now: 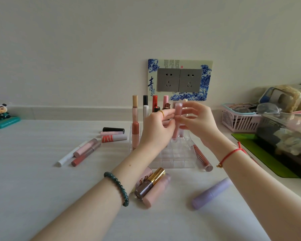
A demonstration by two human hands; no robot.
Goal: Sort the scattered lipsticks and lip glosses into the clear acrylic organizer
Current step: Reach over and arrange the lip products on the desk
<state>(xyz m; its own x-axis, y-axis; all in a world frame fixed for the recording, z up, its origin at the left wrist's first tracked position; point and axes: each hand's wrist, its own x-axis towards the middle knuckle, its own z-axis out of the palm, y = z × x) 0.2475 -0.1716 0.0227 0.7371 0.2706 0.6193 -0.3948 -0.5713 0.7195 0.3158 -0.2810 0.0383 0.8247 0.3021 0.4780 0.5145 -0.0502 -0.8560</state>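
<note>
Double wall socket [179, 80] directly behind grip [176, 119], just above it. Grey faceplates sit in blue-and-white floral surround [206, 79] with Chinese characters. Far left of grip, by wall: panda-hooded figurine [0, 113] on teal base. Right of grip: pink slatted basket [240, 122] holding spectacles [243, 106]. Further right and nearer, clear plastic container [285, 131] on green mat [261, 153]. Beyond basket, clear pouch [290, 97], contents unclear. White tabletop [42, 188] below grip.
</note>
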